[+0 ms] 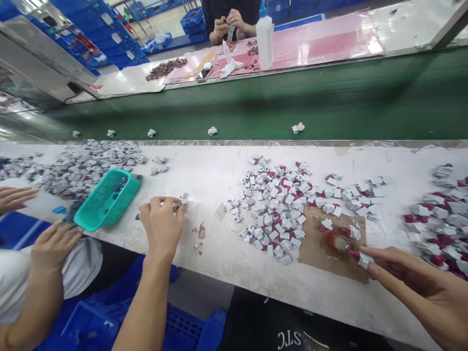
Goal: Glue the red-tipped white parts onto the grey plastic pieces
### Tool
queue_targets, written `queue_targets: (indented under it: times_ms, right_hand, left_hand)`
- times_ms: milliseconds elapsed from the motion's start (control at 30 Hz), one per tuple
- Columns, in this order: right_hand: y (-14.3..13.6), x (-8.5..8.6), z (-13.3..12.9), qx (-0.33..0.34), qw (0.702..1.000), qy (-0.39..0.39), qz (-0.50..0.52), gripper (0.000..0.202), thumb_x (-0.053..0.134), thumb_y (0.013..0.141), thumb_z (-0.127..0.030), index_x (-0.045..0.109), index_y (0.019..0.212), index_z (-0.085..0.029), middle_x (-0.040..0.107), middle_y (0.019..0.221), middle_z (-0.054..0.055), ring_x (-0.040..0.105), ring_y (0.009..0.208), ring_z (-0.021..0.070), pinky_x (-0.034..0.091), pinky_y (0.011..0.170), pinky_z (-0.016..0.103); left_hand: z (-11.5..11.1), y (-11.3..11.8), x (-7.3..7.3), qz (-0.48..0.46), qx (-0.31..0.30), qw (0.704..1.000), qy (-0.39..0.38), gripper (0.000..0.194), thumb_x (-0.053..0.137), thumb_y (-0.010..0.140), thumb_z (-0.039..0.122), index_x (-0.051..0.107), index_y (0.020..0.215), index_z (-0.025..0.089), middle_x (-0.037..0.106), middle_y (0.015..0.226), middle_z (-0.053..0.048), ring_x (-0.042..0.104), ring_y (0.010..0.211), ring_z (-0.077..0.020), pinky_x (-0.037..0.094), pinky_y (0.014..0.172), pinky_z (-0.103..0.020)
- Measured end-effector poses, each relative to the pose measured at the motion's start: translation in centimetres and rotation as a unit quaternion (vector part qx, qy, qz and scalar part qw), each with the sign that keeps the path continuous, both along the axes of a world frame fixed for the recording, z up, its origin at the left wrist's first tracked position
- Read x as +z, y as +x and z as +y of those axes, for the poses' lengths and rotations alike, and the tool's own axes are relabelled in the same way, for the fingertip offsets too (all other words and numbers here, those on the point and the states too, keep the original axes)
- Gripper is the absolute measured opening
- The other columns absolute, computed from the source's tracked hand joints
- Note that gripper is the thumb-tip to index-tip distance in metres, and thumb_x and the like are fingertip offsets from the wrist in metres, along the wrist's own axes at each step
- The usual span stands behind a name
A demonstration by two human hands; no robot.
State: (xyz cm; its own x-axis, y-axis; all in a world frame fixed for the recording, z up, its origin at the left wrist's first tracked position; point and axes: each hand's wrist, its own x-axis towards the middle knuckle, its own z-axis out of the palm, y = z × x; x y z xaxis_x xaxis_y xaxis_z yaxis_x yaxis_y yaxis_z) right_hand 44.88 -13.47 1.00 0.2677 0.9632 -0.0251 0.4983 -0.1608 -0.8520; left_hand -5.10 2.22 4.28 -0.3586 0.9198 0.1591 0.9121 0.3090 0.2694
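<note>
My left hand is over the white table, its fingers pinched on a small grey piece. Between the thumb and fingers of my right hand is a white and dark-red piece. That piece is beside a small round red container on a brown cardboard sheet. Two similar pieces lie on the cardboard near the container. A large pile of white and dark-red pieces spreads between my hands.
A teal basket and a grey pile are at left, near a co-worker's hands. Another pile lies at far right. Several pieces sit on the green conveyor belt. Across it are a person's hands and a white bottle.
</note>
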Motion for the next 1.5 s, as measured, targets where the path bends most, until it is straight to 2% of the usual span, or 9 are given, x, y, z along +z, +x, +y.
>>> queue_targets:
  times_ms: [167, 400, 667, 867, 1000, 1100, 1233, 1400, 1500]
  right_hand:
    - [-2.0, 1.2, 0.6, -0.022, 1.000, -0.003, 0.019, 0.030, 0.091, 0.094, -0.064, 0.098, 0.104, -0.037, 0.094, 0.098, 0.005, 0.090, 0.080, 0.0317, 0.075, 0.064, 0.034]
    - [-3.7, 1.8, 0.5, -0.046, 0.997, 0.027, 0.057, 0.016, 0.089, 0.102, -0.043, 0.097, 0.115, -0.041, 0.092, 0.108, 0.005, 0.086, 0.085, 0.0282, 0.072, 0.067, 0.036]
    - [-4.1, 1.5, 0.4, -0.038, 0.996, 0.032, 0.070, 0.015, 0.086, 0.105, -0.040, 0.096, 0.116, -0.038, 0.091, 0.104, 0.005, 0.087, 0.090, 0.0295, 0.072, 0.072, 0.038]
    - [-4.3, 1.3, 0.7, -0.030, 0.997, 0.035, 0.061, 0.014, 0.086, 0.106, -0.039, 0.095, 0.117, -0.038, 0.091, 0.102, 0.004, 0.087, 0.091, 0.0307, 0.072, 0.074, 0.041]
    - [-4.3, 1.4, 0.6, -0.029, 0.997, 0.033, 0.063, 0.015, 0.085, 0.107, -0.039, 0.096, 0.117, -0.040, 0.092, 0.111, 0.005, 0.088, 0.099, 0.0336, 0.074, 0.075, 0.044]
    - [-4.1, 2.1, 0.4, -0.044, 0.995, 0.038, 0.079, 0.015, 0.088, 0.104, -0.039, 0.097, 0.116, -0.042, 0.092, 0.108, 0.005, 0.088, 0.093, 0.0322, 0.075, 0.073, 0.044]
    - [-3.8, 3.4, 1.1, -0.075, 0.982, 0.040, 0.170, 0.015, 0.097, 0.099, -0.040, 0.098, 0.114, -0.041, 0.093, 0.102, 0.003, 0.089, 0.085, 0.0285, 0.076, 0.070, 0.039]
    - [-3.8, 4.6, 4.1, -0.096, 0.936, 0.079, 0.328, 0.022, 0.103, 0.094, -0.051, 0.096, 0.113, -0.042, 0.095, 0.113, 0.002, 0.092, 0.111, 0.0321, 0.079, 0.101, 0.050]
    - [-4.0, 5.0, 5.6, -0.072, 0.923, 0.073, 0.370, 0.025, 0.103, 0.094, -0.052, 0.094, 0.113, -0.040, 0.095, 0.117, 0.003, 0.092, 0.114, 0.0340, 0.076, 0.111, 0.061]
  left_hand:
    - [-0.6, 2.1, -0.9, -0.122, 0.024, 0.992, 0.007, 0.019, 0.071, 0.088, 0.038, 0.069, 0.104, 0.028, 0.077, 0.098, -0.006, 0.078, 0.100, -0.0340, 0.067, 0.101, -0.051]
    - [-2.1, 4.5, -1.4, -0.174, 0.068, 0.982, -0.023, 0.032, 0.074, 0.074, 0.033, 0.075, 0.106, 0.029, 0.077, 0.097, -0.001, 0.079, 0.084, -0.0290, 0.068, 0.080, -0.042]
    - [-1.7, 4.2, -1.7, -0.124, 0.072, 0.990, -0.017, 0.019, 0.072, 0.075, 0.043, 0.071, 0.090, 0.031, 0.077, 0.094, -0.001, 0.082, 0.093, -0.0350, 0.068, 0.111, -0.060]
    - [-1.9, 5.7, -0.2, -0.184, 0.065, 0.981, -0.005, 0.023, 0.084, 0.074, 0.044, 0.081, 0.095, 0.034, 0.085, 0.093, 0.002, 0.085, 0.100, -0.0346, 0.072, 0.100, -0.052]
    - [-2.3, 9.2, 1.1, -0.284, -0.017, 0.959, 0.015, 0.027, 0.092, 0.078, 0.040, 0.085, 0.103, 0.032, 0.088, 0.101, 0.000, 0.086, 0.105, -0.0334, 0.074, 0.095, -0.047]
    - [-2.3, 12.2, 1.7, -0.380, -0.100, 0.919, -0.008, 0.026, 0.094, 0.083, 0.036, 0.085, 0.107, 0.031, 0.086, 0.098, 0.000, 0.086, 0.097, -0.0291, 0.074, 0.090, -0.042]
    - [-2.3, 17.2, 2.3, -0.512, -0.226, 0.819, -0.129, 0.019, 0.091, 0.098, 0.039, 0.087, 0.116, 0.035, 0.087, 0.100, -0.002, 0.086, 0.091, -0.0258, 0.074, 0.079, -0.038]
    - [-1.6, 24.2, 3.3, -0.626, -0.332, 0.677, -0.199, 0.011, 0.084, 0.106, 0.035, 0.084, 0.116, 0.031, 0.088, 0.105, -0.006, 0.086, 0.092, -0.0249, 0.076, 0.084, -0.040]
    - [-0.8, 26.4, 3.6, -0.663, -0.340, 0.632, -0.211, 0.013, 0.082, 0.107, 0.033, 0.079, 0.119, 0.028, 0.089, 0.106, -0.006, 0.087, 0.093, -0.0255, 0.076, 0.087, -0.041]
